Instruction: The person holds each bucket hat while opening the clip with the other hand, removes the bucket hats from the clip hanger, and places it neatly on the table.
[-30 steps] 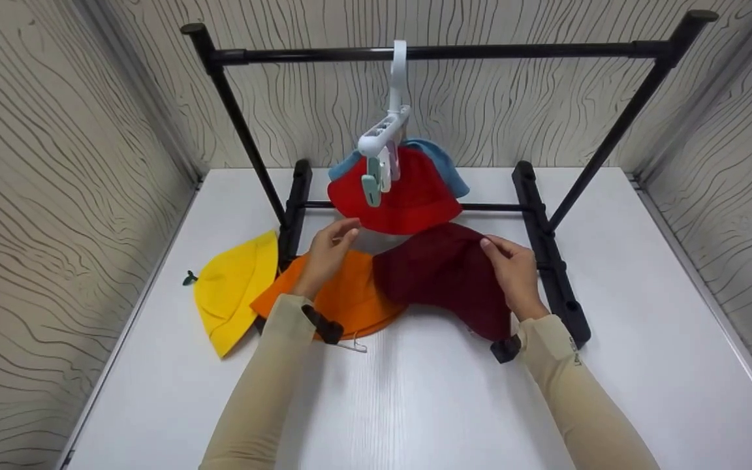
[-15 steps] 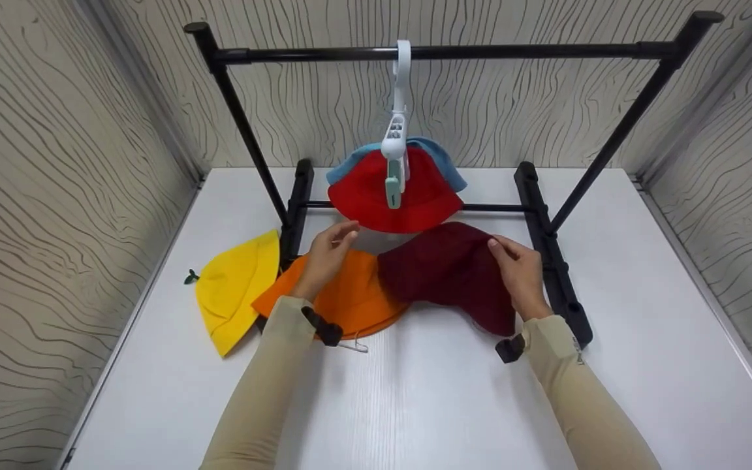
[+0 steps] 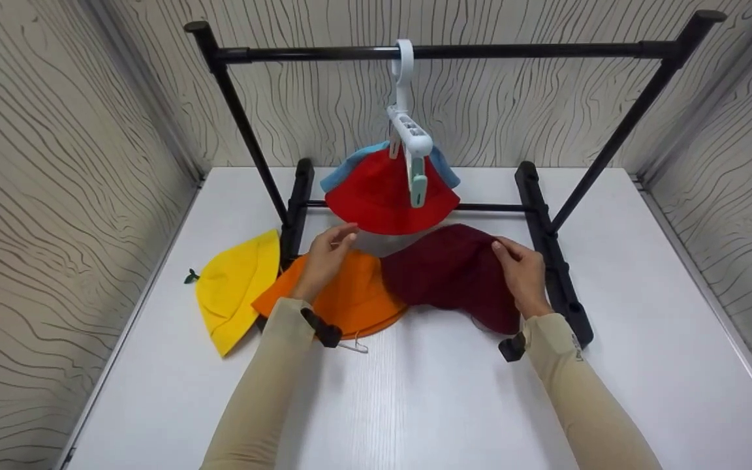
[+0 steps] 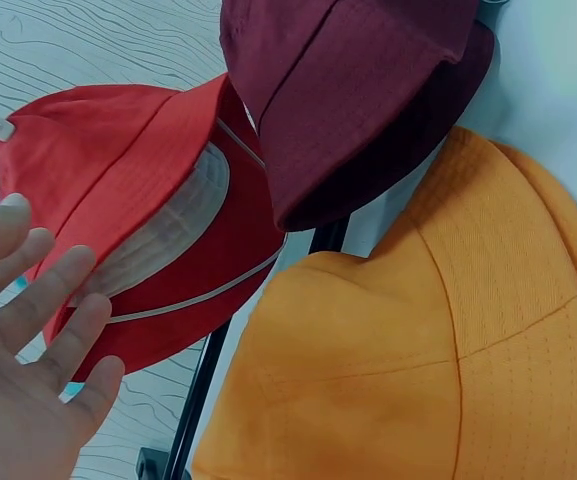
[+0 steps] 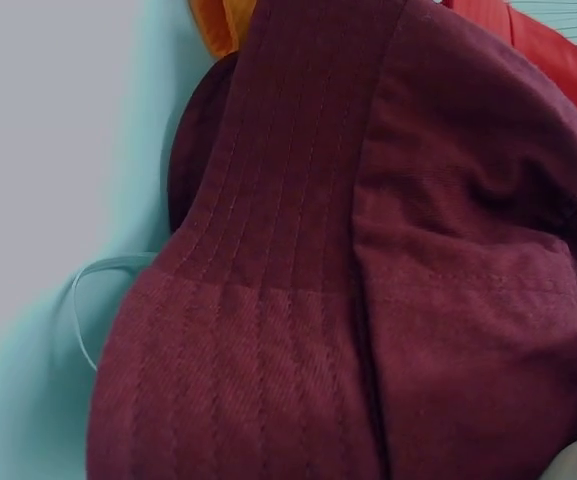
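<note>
My right hand (image 3: 525,274) pinches the crown of a maroon bucket hat (image 3: 454,274) between thumb and fingers, its brim facing me. The left hand (image 3: 324,258) holds nothing; in the left wrist view its fingers are spread beside a red bucket hat (image 4: 98,150). That red hat and a light blue hat (image 3: 343,173) behind it hang from a white clip hanger (image 3: 408,134) on the rack's top bar. A mint clip (image 3: 418,189) dangles at the hanger's near end. Under the left forearm lies an orange bucket hat (image 3: 363,294), touching the maroon one.
A yellow hat (image 3: 235,290) with a small green leaf lies at the left on the white table (image 3: 376,405). The black rack (image 3: 546,261) spans the back, its feet on both sides. Patterned walls (image 3: 30,235) enclose the table.
The hanger has swivelled, its near end swinging from left to right with the mint clip. The right hand and maroon hat have shifted slightly right; the left hand has barely moved.
</note>
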`<state>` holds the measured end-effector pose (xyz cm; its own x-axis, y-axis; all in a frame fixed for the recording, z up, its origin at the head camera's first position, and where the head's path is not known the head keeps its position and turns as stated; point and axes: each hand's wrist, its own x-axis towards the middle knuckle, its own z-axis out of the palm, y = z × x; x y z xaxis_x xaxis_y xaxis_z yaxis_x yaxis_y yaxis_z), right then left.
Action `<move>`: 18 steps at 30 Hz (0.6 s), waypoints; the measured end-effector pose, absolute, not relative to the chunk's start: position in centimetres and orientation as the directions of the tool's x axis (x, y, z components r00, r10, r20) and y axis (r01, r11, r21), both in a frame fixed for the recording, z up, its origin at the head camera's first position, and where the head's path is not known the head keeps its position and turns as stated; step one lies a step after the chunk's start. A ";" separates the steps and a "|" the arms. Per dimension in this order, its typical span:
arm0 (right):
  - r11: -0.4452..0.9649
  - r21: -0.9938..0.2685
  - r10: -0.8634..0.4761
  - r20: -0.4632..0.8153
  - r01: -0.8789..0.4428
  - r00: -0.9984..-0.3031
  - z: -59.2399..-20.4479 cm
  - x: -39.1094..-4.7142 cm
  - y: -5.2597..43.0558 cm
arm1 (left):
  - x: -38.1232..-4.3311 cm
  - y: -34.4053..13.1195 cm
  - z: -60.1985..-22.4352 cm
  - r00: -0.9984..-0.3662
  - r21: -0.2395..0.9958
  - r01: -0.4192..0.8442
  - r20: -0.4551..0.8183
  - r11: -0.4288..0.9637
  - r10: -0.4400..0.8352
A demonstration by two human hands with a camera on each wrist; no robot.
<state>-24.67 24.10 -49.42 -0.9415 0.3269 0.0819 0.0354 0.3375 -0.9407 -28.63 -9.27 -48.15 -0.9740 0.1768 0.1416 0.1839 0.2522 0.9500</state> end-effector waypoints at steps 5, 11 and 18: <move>0.370 -0.927 0.329 0.066 0.064 -0.942 -50.1 -24.6 24.4 | -28.7 -9.4 -48.4 -0.966 0.945 0.215 0.169 0.247 0.196; 0.371 -0.924 0.327 0.036 0.093 -0.944 -50.5 -24.5 24.5 | -28.8 -9.3 -48.3 -0.969 0.944 0.204 0.157 0.260 0.192; 0.372 -0.923 0.324 0.032 0.097 -0.945 -50.8 -24.5 24.4 | -27.4 -9.2 -46.2 -0.968 0.950 0.188 0.137 0.250 0.209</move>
<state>-24.47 24.43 -50.76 -0.9454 0.3244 0.0317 0.0968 0.3724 -0.9230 -27.43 -9.22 -46.20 -0.9683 0.2090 0.1371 0.1884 0.2496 0.9498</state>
